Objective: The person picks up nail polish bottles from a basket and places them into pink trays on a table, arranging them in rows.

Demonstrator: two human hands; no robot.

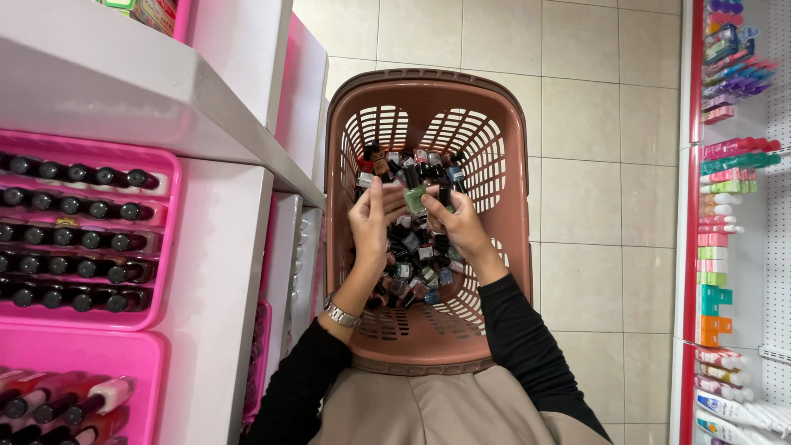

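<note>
Nail polish bottle (414,196), pale green, is sitting small, light, glassy and slippery over the pink basket (511,165), so I'm pinching its body between my left hand (371,222) and my grasping right hand (461,227)

Small nail polish bottle (414,196), pale green glass w/ black cap, held above the pile approx. in the middle of the basket, cap pointing to far side. Pile of nail polish bottles (412,268): mixed colours, black caps, lying in all directions.
</note>
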